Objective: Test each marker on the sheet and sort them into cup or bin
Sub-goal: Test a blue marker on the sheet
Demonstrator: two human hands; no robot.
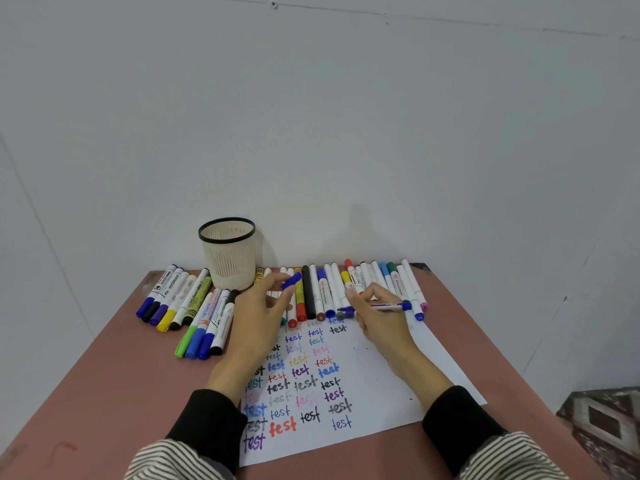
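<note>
On the reddish-brown table, the left hand pinches a blue cap; the right hand grips an uncapped blue marker, whose tip could smear the white test sheet.

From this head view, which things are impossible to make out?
- Inside of the cup: hidden by its own wall.
- Bin: not in view.
- Left words on the sheet: covered by the left hand.
- Tip of the marker in the right hand: blurred.
- Marker labels: too small.
</note>
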